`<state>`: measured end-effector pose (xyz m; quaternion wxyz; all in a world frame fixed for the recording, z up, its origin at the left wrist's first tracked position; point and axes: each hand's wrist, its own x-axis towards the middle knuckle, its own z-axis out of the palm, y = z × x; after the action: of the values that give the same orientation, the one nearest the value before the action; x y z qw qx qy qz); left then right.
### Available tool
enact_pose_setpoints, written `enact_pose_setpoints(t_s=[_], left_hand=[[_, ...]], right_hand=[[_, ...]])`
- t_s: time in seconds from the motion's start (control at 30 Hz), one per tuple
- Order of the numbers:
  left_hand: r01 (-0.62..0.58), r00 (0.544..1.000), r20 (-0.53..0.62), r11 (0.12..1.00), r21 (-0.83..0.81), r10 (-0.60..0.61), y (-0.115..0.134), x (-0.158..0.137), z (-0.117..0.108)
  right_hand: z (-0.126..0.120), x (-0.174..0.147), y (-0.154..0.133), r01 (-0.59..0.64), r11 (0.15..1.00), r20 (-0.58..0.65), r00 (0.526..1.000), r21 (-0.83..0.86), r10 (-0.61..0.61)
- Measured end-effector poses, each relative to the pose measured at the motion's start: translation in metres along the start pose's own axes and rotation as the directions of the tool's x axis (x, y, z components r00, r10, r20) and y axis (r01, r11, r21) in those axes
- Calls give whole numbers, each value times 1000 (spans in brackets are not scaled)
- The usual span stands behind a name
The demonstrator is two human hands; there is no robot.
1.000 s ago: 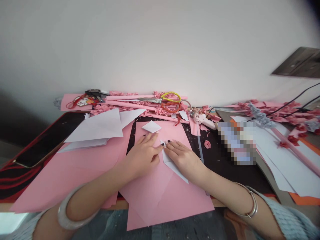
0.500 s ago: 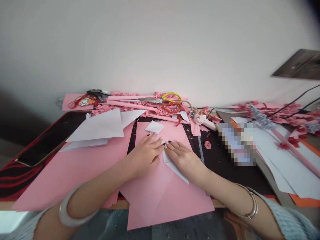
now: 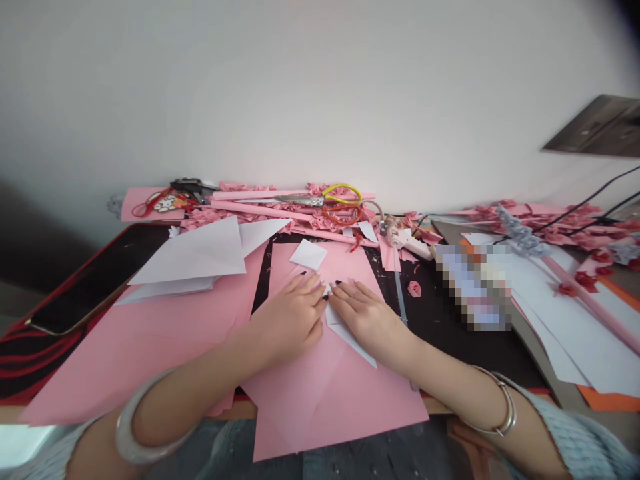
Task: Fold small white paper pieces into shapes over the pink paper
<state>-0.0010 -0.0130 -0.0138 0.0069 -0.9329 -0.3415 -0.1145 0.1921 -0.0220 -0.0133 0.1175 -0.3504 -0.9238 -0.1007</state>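
A folded white sheet of paper (image 3: 350, 337) lies on pink paper (image 3: 350, 393) in the middle of the desk. My right hand (image 3: 367, 313) rests flat over its upper part, fingers stretched out and pressing it down. Beside it, my left hand (image 3: 293, 317) lies palm down on the pink sheets, with fingers slightly spread. Its fingertips touch the top end of the white paper, close to my right fingertips. Part of the fold is hidden under both hands. Just beyond them sits a small folded white square (image 3: 309, 254).
At left are white sheets (image 3: 190, 248), more pink paper (image 3: 150, 340) and a phone (image 3: 95, 280). Along the wall lie scissors (image 3: 345, 194), pink paper flowers and a glue gun (image 3: 400, 235). A small pink rose (image 3: 414, 289) and white sheets (image 3: 550, 320) are at right.
My left hand has slid slightly nearer to me, its fingers drawn a little closer together. My right hand and the folded white paper have hardly moved.
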Motion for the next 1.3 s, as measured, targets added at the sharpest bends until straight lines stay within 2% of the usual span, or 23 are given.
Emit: enact_pose_setpoints(t_s=[0.33, 0.6, 0.77, 1.07, 1.3], left_hand=[[18, 1000, 11, 1000, 21, -18, 2, 5, -7], [24, 1000, 15, 1000, -7, -24, 3, 4, -9], [27, 1000, 5, 999, -39, -26, 4, 4, -10], [42, 999, 31, 997, -57, -41, 5, 4, -12], [52, 998, 22, 997, -63, -51, 5, 3, -12]], right_hand=[[-24, -7, 3, -38, 988, 178, 984, 150, 11], [-39, -26, 3, -91, 988, 273, 961, 124, 54], [-41, -21, 5, -102, 984, 269, 961, 147, 59], [-35, 6, 16, -74, 959, 233, 972, 273, 9], [-31, 12, 17, -76, 963, 216, 976, 258, 19]])
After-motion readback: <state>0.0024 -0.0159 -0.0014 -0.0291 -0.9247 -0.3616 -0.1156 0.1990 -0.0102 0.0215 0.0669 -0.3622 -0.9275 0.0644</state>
